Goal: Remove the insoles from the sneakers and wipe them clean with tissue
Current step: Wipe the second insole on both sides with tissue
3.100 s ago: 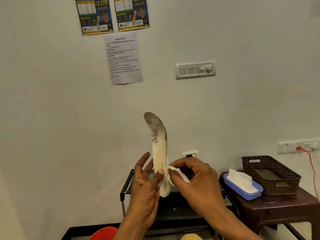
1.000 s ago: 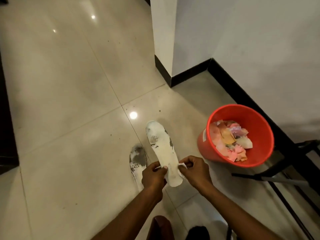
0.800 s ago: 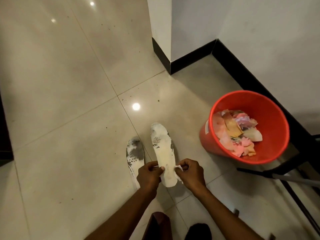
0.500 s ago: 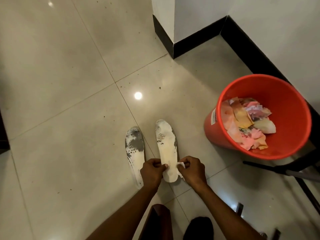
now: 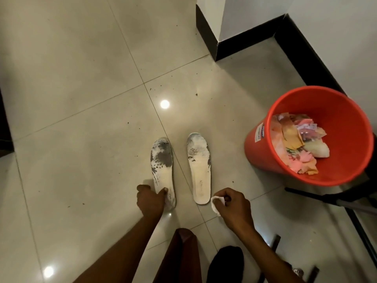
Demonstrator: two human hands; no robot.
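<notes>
two insoles flat on the tiled floor (image 5: 81,180), side by side, toes to 12 o'clock, not touching, a tile joint running between them. dirtier insole (image 5: 162,170) on the 9 o'clock side, dark grime across toe and forefoot. cleaner insole (image 5: 199,168) on the 3 o'clock side, grey marks at the toe only. sneakers not in view

left hand (image 5: 151,202) clasps the heel of the dirtier insole, thumb on its top face, fingers curled at its 9 o'clock edge; the insole lies on the floor, not lifted. right hand (image 5: 234,207) pinches a small wad of tissue (image 5: 216,202), just at 4 o'clock of the cleaner insole's heel, touching neither insole

red bucket (image 5: 257,154) at 3 o'clock of the insoles, well apart, paper scraps (image 5: 295,148) inside

judged step: taking up the dirtier insole for wiping

risks:
- heel-only hold on a thin, flexible insole; raised this way it may droop or fold, and the grimed toe could drag on the floor or brush the cleaner insole beside it
- tissue wad looks small and crumpled; against that much grime it may smear rather than lift, or shred; a fresh piece is likely needed
- floor carries dark specks; an insole laid face down would pick them up
- loosened grit may drop onto the cleaner insole if the wiping is done above it
</notes>
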